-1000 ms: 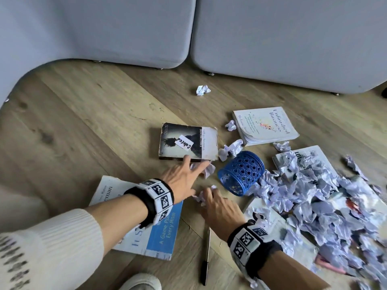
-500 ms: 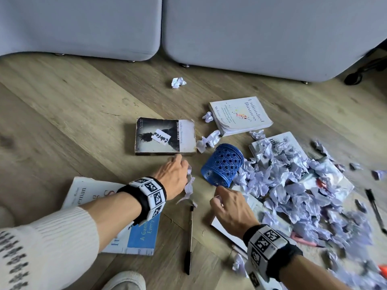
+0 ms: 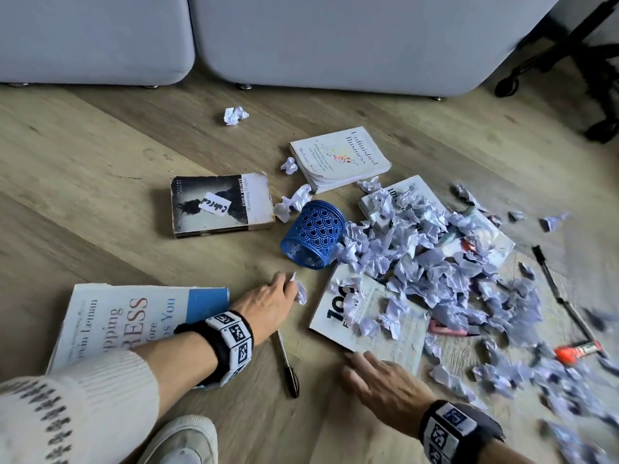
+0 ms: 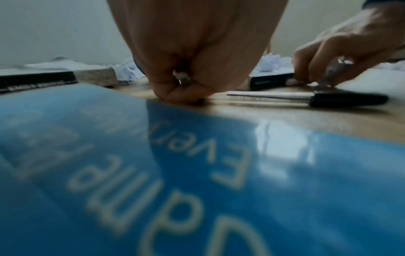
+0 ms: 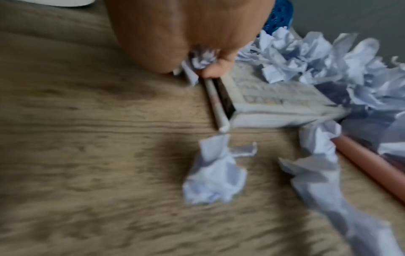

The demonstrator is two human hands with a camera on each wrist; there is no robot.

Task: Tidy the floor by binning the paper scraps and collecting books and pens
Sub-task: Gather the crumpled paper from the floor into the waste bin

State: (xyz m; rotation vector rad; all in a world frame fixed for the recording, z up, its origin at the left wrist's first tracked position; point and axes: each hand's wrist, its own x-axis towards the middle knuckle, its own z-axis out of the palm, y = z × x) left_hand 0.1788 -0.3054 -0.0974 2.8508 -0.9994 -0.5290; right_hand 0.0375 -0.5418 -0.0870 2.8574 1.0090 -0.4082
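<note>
My left hand (image 3: 285, 289) grips a crumpled paper scrap (image 3: 300, 293) on the floor, just right of the blue-and-white book (image 3: 134, 316); in the left wrist view it is a fist (image 4: 186, 93). My right hand (image 3: 355, 361) is at the near corner of the "100" book (image 3: 368, 316). In the right wrist view it holds a paper scrap (image 5: 202, 57) in its curled fingers, which touch a white pen (image 5: 215, 102) lying along the book's spine. The blue bin (image 3: 313, 234) lies on its side, with a pile of paper scraps (image 3: 435, 256) spilling to its right.
A dark book (image 3: 219, 205) and a white book (image 3: 338, 157) lie farther out. A black-capped pen (image 3: 286, 363) lies between my hands. A black pen (image 3: 562, 296), a red marker (image 3: 576, 349) and a pink pen (image 3: 449, 329) lie at the right. A grey sofa (image 3: 335, 45) borders the far side.
Both hands have pulled back toward me. The left brought its scrap from beside the dark book to the blue-and-white book. The right dropped from beside the bin to the "100" book's near corner.
</note>
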